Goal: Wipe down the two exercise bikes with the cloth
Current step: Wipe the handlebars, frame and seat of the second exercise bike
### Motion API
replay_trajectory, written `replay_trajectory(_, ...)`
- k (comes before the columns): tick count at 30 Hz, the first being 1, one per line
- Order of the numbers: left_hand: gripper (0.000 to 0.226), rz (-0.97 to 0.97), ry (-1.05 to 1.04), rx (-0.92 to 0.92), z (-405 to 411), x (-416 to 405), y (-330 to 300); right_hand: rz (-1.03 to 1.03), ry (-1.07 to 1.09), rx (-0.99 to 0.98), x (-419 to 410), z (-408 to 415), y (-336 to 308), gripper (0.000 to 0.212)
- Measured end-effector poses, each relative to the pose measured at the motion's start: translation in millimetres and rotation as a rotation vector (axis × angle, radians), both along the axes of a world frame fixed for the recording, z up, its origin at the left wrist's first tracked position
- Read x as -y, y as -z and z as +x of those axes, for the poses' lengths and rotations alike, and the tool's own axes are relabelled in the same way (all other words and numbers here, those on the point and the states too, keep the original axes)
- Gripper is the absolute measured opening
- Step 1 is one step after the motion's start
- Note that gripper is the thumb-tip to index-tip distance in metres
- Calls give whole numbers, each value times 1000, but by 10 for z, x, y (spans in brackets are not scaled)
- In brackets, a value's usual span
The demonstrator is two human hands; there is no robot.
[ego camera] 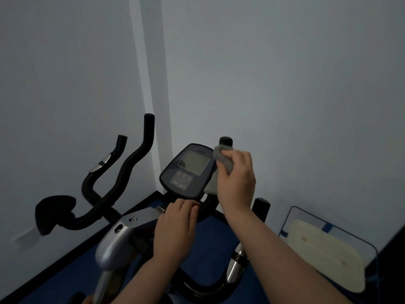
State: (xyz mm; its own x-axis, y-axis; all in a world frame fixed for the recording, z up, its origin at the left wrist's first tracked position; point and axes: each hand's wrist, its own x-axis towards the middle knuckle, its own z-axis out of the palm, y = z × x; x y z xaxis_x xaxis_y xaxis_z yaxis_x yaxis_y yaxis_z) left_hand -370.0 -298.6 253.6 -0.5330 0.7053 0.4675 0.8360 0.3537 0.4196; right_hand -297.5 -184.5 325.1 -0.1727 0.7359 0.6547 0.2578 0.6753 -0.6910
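One right hand (237, 178) grips soft grey cloth (222, 160) (bunched) beside console (187, 171).

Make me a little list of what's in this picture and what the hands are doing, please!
place: corner of a room, blue floor
bike console: dark, grey screen above buttons
cloth: grey, bunched against the console's right edge
right hand: gripping the cloth
left hand: resting just below the console, no cloth
handlebars: black, curving up on the left

Dim, bluish, flat light; soft focus; wide-angle bending at edges.
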Motion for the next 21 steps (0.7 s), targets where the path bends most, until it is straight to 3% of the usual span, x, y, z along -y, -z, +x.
replay_trajectory(3, 29, -28, 63, 49, -65, 26, -14, -75, -75, 155, 42, 111, 139, 16)
replay_trajectory(7, 35, -114, 198, 128, -188, 144, -5, 211, -38, 19, -20, 83, -245, 19)
replay_trajectory(9, 37, -111, 189, 102, -188, 193, 25, 284, -4, 115, -98, 21, -401, 17)
replay_trajectory(15, 36, -42, 158, 84, -170, 199, 81, 117, -7, 394, 43, 96, 90, 19)
replay_trajectory(17, 35, -36, 156, 85, -173, 202, 90, 40, -36, 319, 68, 148, 113, 17)
replay_trajectory(21, 34, -28, 146, 71, -168, 201, 101, 69, 69, -29, -2, 68, -240, 24)
